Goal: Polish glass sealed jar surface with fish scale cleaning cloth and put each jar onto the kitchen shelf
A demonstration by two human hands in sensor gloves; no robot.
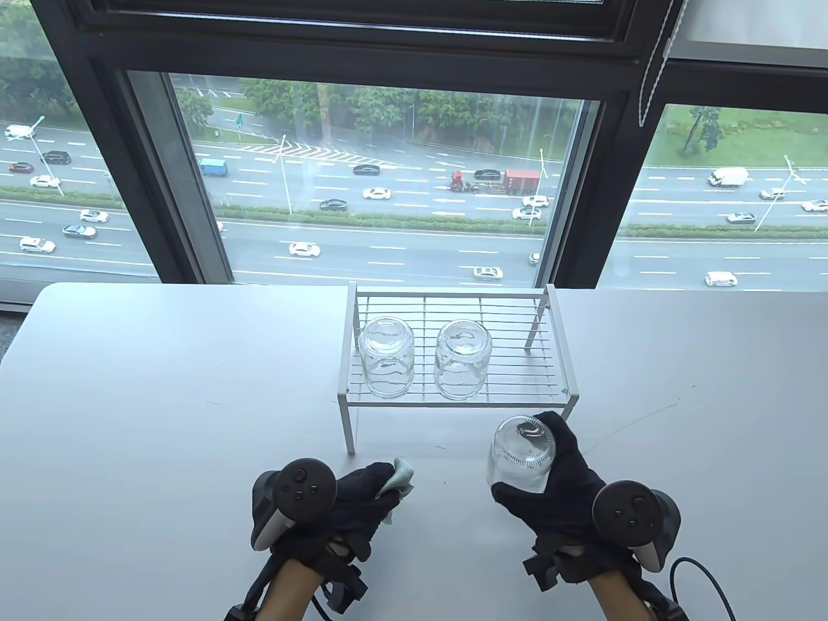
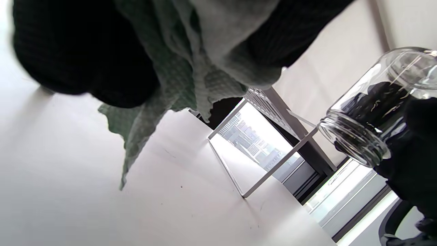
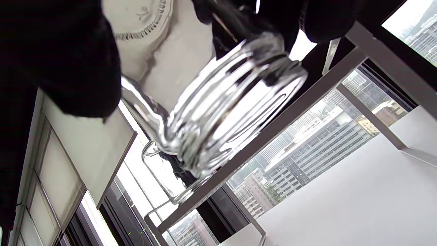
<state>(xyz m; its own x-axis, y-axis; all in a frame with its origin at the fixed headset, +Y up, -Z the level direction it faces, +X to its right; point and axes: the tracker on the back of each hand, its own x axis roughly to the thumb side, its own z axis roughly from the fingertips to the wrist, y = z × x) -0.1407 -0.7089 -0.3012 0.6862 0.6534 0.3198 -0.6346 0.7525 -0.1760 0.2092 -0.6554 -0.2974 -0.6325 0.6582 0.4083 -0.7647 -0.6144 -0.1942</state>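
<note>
My right hand (image 1: 550, 479) grips a clear glass jar (image 1: 521, 454) mouth-down, in the air just in front of the white wire shelf (image 1: 453, 394). The same jar (image 2: 372, 112) shows at the right of the left wrist view, and its threaded mouth (image 3: 225, 112) fills the right wrist view. Two more jars (image 1: 386, 356) (image 1: 460, 359) stand upside down on the shelf's left and middle. My left hand (image 1: 369, 495) holds the pale green cleaning cloth (image 1: 400, 482) bunched in its fingers above the table. The cloth (image 2: 177, 82) hangs from the glove in the left wrist view.
The grey table (image 1: 162, 401) runs out to both sides of the shelf. The shelf's right third (image 1: 524, 362) holds nothing. Behind the table is a large window (image 1: 388, 181) onto a road. A cable (image 1: 705, 582) trails from my right wrist.
</note>
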